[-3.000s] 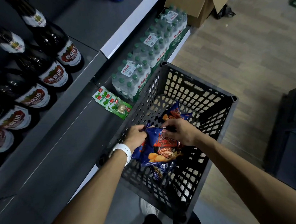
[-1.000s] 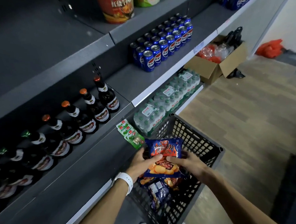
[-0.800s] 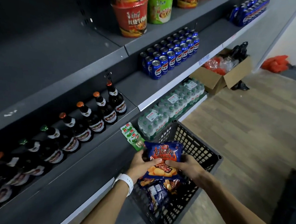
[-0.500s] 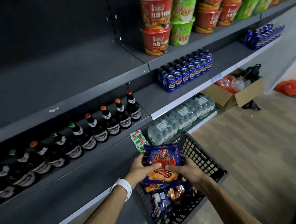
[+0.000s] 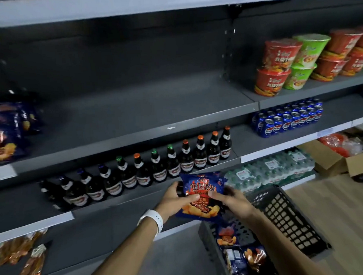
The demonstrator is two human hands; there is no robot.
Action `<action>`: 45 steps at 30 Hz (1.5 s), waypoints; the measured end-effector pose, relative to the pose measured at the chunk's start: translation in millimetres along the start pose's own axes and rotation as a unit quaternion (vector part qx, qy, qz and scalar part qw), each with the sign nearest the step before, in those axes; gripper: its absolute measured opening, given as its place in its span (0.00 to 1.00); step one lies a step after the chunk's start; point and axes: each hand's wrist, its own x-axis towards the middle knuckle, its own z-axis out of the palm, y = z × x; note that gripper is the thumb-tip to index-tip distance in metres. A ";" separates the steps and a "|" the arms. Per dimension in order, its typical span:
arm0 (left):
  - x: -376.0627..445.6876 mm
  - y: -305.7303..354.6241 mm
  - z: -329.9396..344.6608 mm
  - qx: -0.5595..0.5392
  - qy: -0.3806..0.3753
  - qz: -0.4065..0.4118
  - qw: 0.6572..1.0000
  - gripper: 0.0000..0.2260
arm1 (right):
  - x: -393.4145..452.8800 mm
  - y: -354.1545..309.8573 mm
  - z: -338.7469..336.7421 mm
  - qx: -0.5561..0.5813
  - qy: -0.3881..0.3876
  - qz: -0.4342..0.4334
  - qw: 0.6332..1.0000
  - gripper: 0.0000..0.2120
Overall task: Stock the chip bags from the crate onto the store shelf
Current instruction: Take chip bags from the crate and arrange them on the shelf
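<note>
A blue chip bag (image 5: 202,191) with red and orange print is held upright above the black crate (image 5: 287,218). My left hand (image 5: 173,199) grips its left edge, thumb across the front. My right hand (image 5: 231,200) grips its right edge the same way. More chip bags (image 5: 243,259) lie inside the crate below my right forearm. Several blue chip bags (image 5: 1,131) stand at the far left of a grey shelf (image 5: 136,112) whose middle stretch holds nothing. The bag in my hands is in front of the beer-bottle shelf, below that grey shelf.
A row of dark beer bottles (image 5: 157,166) fills the shelf behind my hands. Noodle cups (image 5: 288,65) and blue cans (image 5: 287,118) stand to the right, water bottle packs (image 5: 269,170) lower down. A cardboard box (image 5: 335,157) sits on the wooden floor. Orange snack packs (image 5: 24,257) lie lower left.
Both hands have lifted the chip bag out of the crate and hold it higher. My view has swung up from the crate to the shelves, bringing the upper shelf into sight.
</note>
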 end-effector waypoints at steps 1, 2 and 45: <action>-9.6 0.6 -16.8 0.001 0.006 0.007 1.000 0.27 | -0.7 -3.6 17.7 -0.002 0.000 0.000 1.000 0.26; -18.7 0.8 -33.6 0.000 0.013 0.018 1.000 0.27 | -2.2 -7.8 35.8 -0.001 -0.001 -0.004 1.000 0.26; -30.2 88.6 -432.4 0.109 0.304 0.076 0.943 0.36 | 127.0 -232.7 428.9 -0.217 -0.154 -0.204 0.942 0.18</action>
